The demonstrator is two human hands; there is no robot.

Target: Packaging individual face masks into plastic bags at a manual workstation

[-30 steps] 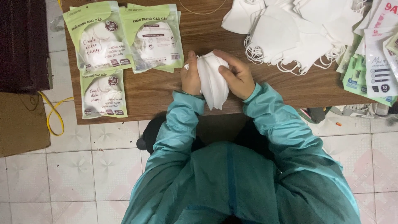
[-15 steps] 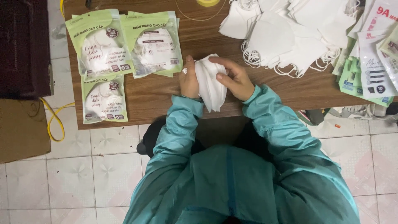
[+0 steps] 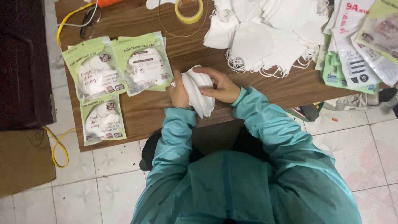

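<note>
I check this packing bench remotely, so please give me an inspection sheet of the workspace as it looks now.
Surface: wooden table, mostly covered.
Job's things: stack of white masks held between left hand and right hand.
Clutter: three green sealed packs on the left, loose mask pile, empty pouches, yellow tape roll.
Fingers: both hands closed on the stack.
Cables: yellow cord hanging off the table's left edge.
Surroundings: tiled floor, cardboard.

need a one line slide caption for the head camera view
Both hands, left hand and right hand, grip a folded stack of white masks over a wooden table, green packets alongside.
</note>
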